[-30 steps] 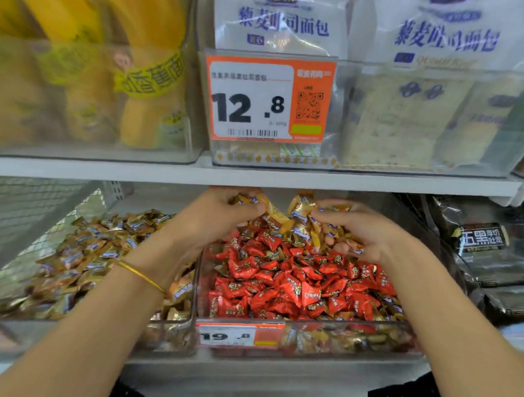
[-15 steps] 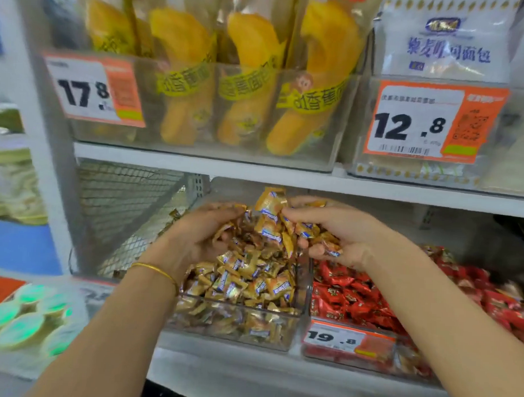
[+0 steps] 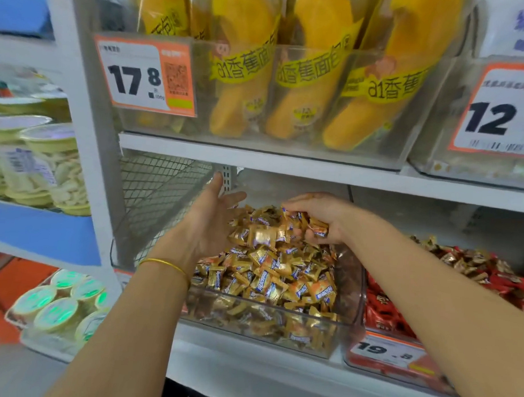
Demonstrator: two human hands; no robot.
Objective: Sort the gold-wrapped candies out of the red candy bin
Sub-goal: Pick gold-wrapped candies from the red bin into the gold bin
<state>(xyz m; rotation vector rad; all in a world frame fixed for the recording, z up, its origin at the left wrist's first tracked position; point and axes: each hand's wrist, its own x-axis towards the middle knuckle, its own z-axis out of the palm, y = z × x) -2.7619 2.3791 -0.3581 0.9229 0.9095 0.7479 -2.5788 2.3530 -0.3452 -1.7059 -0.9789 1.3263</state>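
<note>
Your right hand (image 3: 322, 213) hangs over the back of the clear plastic bin (image 3: 259, 320) at the left end of the white lower shelf (image 3: 243, 367), its fingers curled round a clutch of gold-wrapped candies (image 3: 316, 228). Your left hand (image 3: 210, 226), with a thin gold bangle (image 3: 163, 264) at the wrist, is beside it, fingers straight and spread, palm turned toward the sweets. One blurred gold candy (image 3: 262, 235) lies between both hands, perhaps touching your left palm. The bin below is heaped with gold pieces. Just right stands the red candy bin (image 3: 392, 355), with gold ones at its back.
</note>
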